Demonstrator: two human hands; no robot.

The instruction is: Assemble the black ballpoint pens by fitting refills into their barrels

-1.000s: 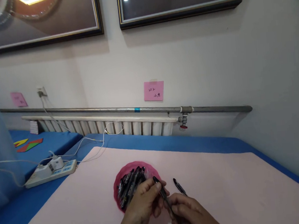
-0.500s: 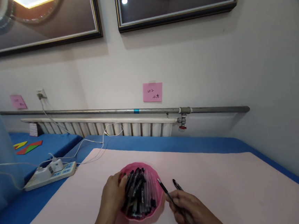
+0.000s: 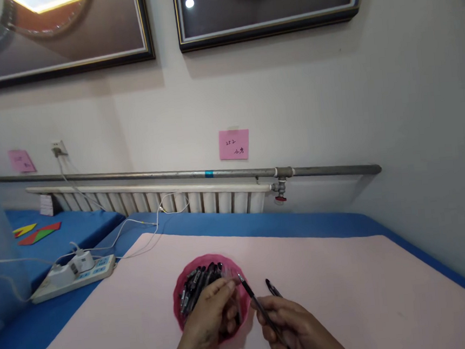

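My right hand (image 3: 288, 324) grips a black pen (image 3: 260, 308), its bare writing tip pointing up and left. My left hand (image 3: 214, 309) is over the right part of a pink bowl (image 3: 176, 288), thumb and fingers pinched close to that tip. A small dark piece (image 3: 237, 280) that looks like a pen cap shows at the left fingertips. Inside the bowl lie many black pens (image 3: 199, 283) and clear pen tubes (image 3: 238, 307), partly hidden by my left hand. A second dark pen (image 3: 272, 288) shows just beyond my right hand, its lower end covered.
Pink paper (image 3: 348, 284) covers much of the blue table (image 3: 301, 220). A white power strip (image 3: 74, 279) with plugs and cables sits at the left. Behind the table are a radiator (image 3: 194, 199), a pipe (image 3: 330, 170) and a valve (image 3: 281, 197). Coloured shapes (image 3: 40, 233) lie on another blue surface.
My left hand has moved right, from the bowl's left rim across the bowl to the pen tip. My right hand still holds the pen in nearly the same place.
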